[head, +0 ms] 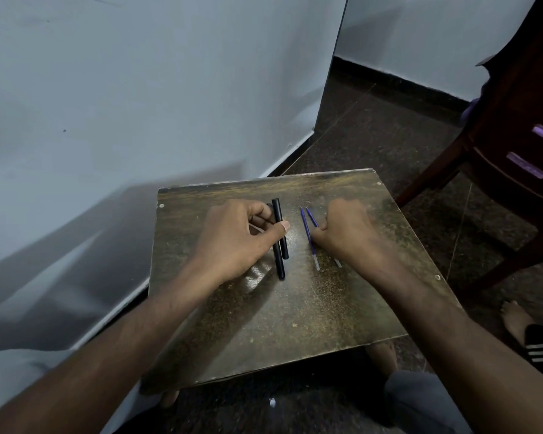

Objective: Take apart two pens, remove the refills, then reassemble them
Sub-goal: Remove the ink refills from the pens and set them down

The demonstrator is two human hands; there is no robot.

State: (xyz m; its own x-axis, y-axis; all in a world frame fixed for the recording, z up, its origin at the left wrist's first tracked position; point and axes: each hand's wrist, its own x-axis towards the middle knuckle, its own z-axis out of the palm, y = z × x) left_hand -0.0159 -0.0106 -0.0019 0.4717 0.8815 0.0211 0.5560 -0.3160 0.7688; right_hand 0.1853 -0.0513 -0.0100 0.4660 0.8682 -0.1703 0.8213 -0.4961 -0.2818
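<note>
Left hand (235,236) pinching two black pen barrels (279,242) lying side by side, left of centre on small table (295,324); right hand (345,233) curled over two purple refills (306,227) just right.

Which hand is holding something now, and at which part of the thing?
The left hand pinches the black pen barrels around their middle. The right hand rests on the two blue refills near their middle; a real grip cannot be told.
</note>
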